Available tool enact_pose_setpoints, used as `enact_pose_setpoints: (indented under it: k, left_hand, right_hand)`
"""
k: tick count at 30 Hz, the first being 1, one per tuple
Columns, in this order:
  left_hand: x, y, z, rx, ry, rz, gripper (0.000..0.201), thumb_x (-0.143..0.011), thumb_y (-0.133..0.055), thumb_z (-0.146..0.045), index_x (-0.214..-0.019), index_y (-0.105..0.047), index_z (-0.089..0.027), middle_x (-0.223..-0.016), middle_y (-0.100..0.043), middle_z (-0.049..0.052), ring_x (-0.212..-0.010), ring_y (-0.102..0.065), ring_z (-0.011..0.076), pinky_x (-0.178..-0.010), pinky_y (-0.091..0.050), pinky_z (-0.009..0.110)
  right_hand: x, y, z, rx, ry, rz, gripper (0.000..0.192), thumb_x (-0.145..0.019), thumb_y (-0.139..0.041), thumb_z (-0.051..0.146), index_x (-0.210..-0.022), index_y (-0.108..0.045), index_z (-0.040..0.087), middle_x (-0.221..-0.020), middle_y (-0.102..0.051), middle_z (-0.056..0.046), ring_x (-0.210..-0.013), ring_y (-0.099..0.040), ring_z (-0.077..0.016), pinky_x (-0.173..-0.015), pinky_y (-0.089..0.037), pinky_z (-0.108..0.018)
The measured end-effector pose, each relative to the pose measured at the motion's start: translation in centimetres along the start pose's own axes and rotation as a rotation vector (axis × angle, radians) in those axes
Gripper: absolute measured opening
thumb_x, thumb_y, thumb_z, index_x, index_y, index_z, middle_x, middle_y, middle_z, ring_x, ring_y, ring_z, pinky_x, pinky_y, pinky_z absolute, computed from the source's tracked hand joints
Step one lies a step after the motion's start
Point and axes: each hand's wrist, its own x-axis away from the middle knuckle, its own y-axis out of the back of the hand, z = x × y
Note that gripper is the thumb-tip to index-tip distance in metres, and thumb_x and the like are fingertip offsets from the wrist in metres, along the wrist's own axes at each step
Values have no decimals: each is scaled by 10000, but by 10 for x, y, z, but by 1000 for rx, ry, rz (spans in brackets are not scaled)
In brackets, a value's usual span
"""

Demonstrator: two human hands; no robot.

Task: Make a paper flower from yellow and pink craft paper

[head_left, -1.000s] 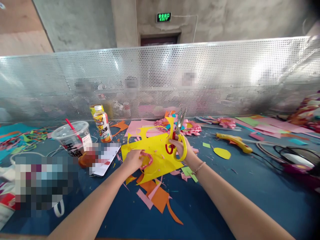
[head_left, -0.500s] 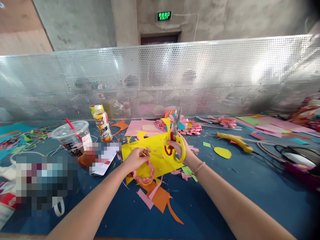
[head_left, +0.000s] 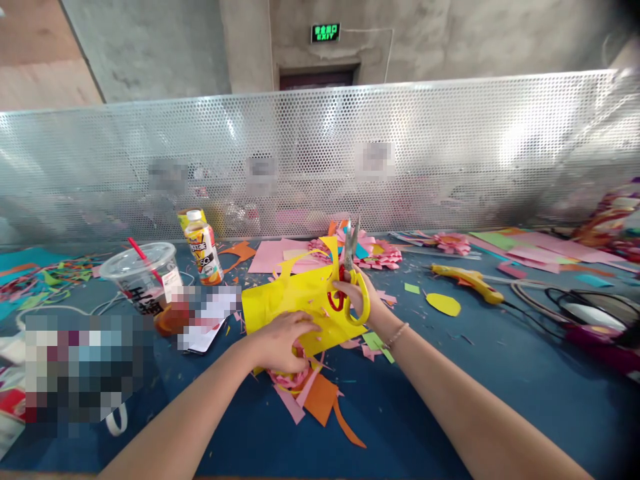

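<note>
My left hand (head_left: pixel 283 339) is low over the yellow paper sheet (head_left: pixel 327 327), its fingers stretched forward and apart. Beneath its palm and thumb lies a pink ruffled paper ring (head_left: pixel 290 380), mostly hidden by the hand. In my right hand (head_left: pixel 367 293) is a pair of scissors (head_left: pixel 361 303) with yellow and red handles. The blades point up and away, slightly parted, clear of any paper. A thin curved yellow strip (head_left: pixel 300 259) rises from the sheet's far edge. Orange paper scraps (head_left: pixel 321 399) and pink strips (head_left: pixel 289 403) lie just in front of the ring.
To the left stand a plastic cup (head_left: pixel 137 277) with a red straw and a drink bottle (head_left: pixel 204 250). A phone (head_left: pixel 207 327) lies near them. Pink paper flowers (head_left: pixel 383 255) sit behind. A yellow glue gun (head_left: pixel 467 281) and a yellow paper oval (head_left: pixel 443 305) are on the right.
My left hand has gone from pinching the ring's upper edge to spreading over it, and the ring now sits lower. My right hand with the scissors has hardly moved.
</note>
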Motion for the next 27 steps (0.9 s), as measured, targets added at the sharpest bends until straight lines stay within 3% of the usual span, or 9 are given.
enact_pose_setpoints:
  k: [3, 8, 12, 15, 17, 19, 24, 27]
  left_hand:
    - [-1, -2, 4, -28, 6, -34, 566, -646, -580, -310, -1205, -508, -252, -1294, -463, 55, -1183, -424, 243, -1024, -307, 357]
    - [-3, -6, 8, -44, 104, -49, 636, -608, -607, -533, -1163, -554, -226, -1301, -457, 98, -1169, -434, 286, -999, -322, 395]
    - [-4, -7, 11, 11, 171, -54, 560, -710, -497, -561, -1186, -532, -269, -1351, -414, 83, -1250, -348, 284, -1037, -235, 428]
    - [-5, -9, 19, -9, 322, -179, 465, -785, -406, -510, -1164, -545, -279, -1266, -506, 86, -1237, -368, 285, -1041, -180, 475]
    - [-5, -11, 28, -47, 464, -310, 470, -747, -471, -493, -1135, -568, -247, -1219, -534, 122, -1242, -342, 340, -1018, -167, 531]
    - [-6, -13, 36, -59, 547, -402, 515, -686, -546, -477, -1109, -586, -185, -1271, -472, 174, -1250, -302, 392, -997, -180, 555]
    - [-14, -10, 47, 34, 515, -522, 447, -636, -604, -332, -1035, -599, -131, -1216, -510, 163, -1216, -375, 311, -1030, -230, 422]
    - [-17, -4, 47, 300, 518, -635, 351, -638, -588, -262, -975, -586, -163, -1129, -573, 107, -1112, -486, 247, -980, -319, 371]
  right_hand:
    - [0, 0, 0, -7, -8, -13, 308, -570, -623, 225, -856, -507, 226, -790, -623, 3, -732, -595, -191, -690, -469, -325]
    - [0, 0, 0, -5, -19, -14, 319, -568, -616, 205, -868, -508, 224, -810, -625, -3, -754, -595, -194, -709, -469, -330]
    - [0, 0, -1, -22, -8, 0, 332, -564, -621, 210, -875, -506, 227, -806, -619, 0, -745, -591, -187, -703, -469, -322]
    - [-1, 1, -1, -14, -13, -51, 305, -562, -625, 215, -842, -505, 222, -745, -598, 12, -699, -583, -175, -663, -466, -306]
    - [-3, 2, -1, 14, -8, -94, 263, -562, -622, 217, -795, -501, 216, -697, -575, 24, -658, -570, -162, -627, -459, -292]
    - [-6, 5, -2, 42, 6, -137, 246, -555, -626, 226, -762, -495, 210, -676, -562, 28, -633, -560, -155, -602, -453, -286]
    - [-12, 13, -10, 103, 7, -176, 315, -543, -638, 247, -826, -501, 220, -684, -564, 31, -585, -543, -137, -537, -445, -259]
    - [-11, 15, -17, 157, -16, -108, 352, -539, -653, 251, -862, -515, 234, -663, -558, 49, -514, -508, -107, -469, -410, -225]
